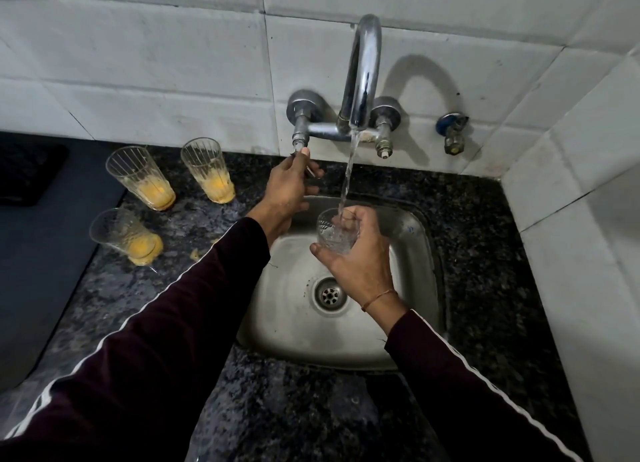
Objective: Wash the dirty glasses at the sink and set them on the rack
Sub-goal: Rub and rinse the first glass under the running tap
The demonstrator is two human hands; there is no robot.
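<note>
Water (348, 174) runs from tap spout (362, 77) into glass (336, 233), gripped by R hand (360, 264) over sink (412, 340). L hand (285, 188) closed on L tap handle (300, 142). Three dirty glasses (140, 177) on counter (485, 253) left of sink.

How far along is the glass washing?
Early. No washed glass shows, and no rack is in view. The right hand holds a glass under the running faucet; the left hand grips the tap handle. Three orange-stained glasses wait on the counter.
</note>
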